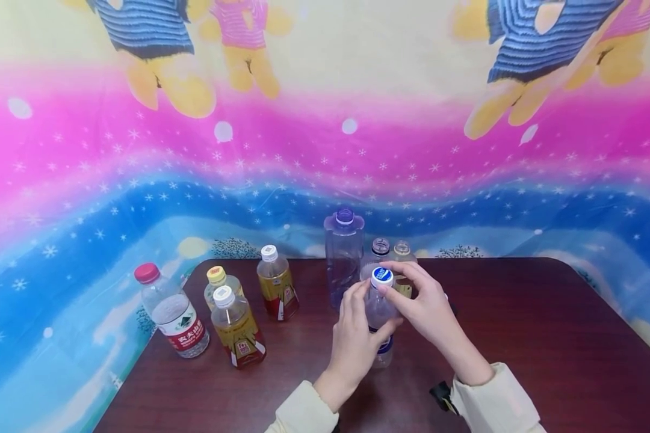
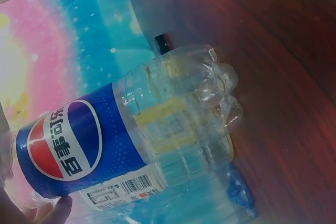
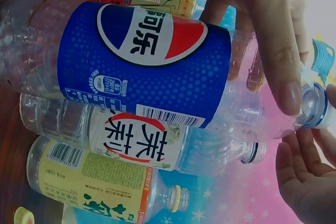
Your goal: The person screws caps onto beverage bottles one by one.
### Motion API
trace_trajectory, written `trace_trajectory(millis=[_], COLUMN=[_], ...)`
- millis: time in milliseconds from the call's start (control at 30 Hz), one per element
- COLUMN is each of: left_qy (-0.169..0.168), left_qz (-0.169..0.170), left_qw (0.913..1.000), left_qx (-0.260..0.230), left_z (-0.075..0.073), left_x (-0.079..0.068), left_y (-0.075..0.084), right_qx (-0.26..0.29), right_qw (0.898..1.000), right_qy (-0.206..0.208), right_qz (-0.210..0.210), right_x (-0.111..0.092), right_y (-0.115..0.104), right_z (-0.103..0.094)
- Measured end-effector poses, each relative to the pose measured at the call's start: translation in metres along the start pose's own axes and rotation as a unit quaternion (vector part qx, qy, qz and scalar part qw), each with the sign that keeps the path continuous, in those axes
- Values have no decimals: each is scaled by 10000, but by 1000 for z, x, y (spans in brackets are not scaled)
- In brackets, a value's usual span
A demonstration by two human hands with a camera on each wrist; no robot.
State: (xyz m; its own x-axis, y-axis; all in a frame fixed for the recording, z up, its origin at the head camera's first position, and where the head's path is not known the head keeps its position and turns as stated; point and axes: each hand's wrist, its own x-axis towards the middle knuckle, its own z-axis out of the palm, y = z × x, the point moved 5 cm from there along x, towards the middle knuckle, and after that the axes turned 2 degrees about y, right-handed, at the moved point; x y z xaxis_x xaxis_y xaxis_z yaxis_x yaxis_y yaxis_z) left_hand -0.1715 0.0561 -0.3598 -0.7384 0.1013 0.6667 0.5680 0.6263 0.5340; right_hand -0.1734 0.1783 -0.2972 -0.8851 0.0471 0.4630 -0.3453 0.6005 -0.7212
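A clear Pepsi bottle [image 1: 380, 310] with a blue label [image 3: 144, 64] stands upright on the table in front of me. Its blue-and-white cap [image 1: 381, 276] sits at the mouth. With curled fingers my left hand [image 1: 354, 337] grips the bottle's upper part; in the right wrist view its fingers [image 3: 283, 72] lie along the neck. My right hand [image 1: 430, 300] pinches the cap between thumb and fingers. The left wrist view has the lower bottle [image 2: 173, 114] and label, with fingertips at the lower left edge. The bottle looks see-through, without drink inside.
Behind stand a tall purple bottle [image 1: 343, 258], an uncapped jasmine tea bottle [image 3: 139, 137] and an uncapped yellow-labelled bottle [image 3: 100, 182]. A loose yellow cap [image 3: 23, 217] lies nearby. To the left are a red-capped water bottle [image 1: 176, 319] and several capped drink bottles, including a gold-labelled one [image 1: 238, 334].
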Motion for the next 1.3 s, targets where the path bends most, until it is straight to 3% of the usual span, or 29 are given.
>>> trace_trajectory(millis=[167, 400, 567, 733, 933, 1100, 1300], left_qy=[-238, -207, -236, -56, 343, 596, 834], left_qz=[-198, -241, -401, -558, -984, -1421, -1719], left_qw=[9992, 9986, 9983, 9978, 9940, 9875, 9812], left_qx=[263, 418, 346, 347, 333, 331, 269], left_z=[0, -5, -13, -26, -44, -55, -63], left_x=[-3, -2, 0, 6, 14, 19, 23], left_y=[-1, -2, -9, -25, -48, -66, -84], right_qx=[48, 139, 381, 568, 263, -268, -956], right_qw=[10000, 9997, 9977, 9956, 9961, 9917, 9816], right_qy=[-53, -90, 247, 598, 841, 1099, 833], right_qz=[29, -161, -494, -436, -11, 603, 1426], right_x=[-1, -1, 1, 6, 11, 13, 6], right_y=[-2, -1, 0, 12, 43, 84, 144], right_z=[-1, 0, -7, -20, -33, -41, -45])
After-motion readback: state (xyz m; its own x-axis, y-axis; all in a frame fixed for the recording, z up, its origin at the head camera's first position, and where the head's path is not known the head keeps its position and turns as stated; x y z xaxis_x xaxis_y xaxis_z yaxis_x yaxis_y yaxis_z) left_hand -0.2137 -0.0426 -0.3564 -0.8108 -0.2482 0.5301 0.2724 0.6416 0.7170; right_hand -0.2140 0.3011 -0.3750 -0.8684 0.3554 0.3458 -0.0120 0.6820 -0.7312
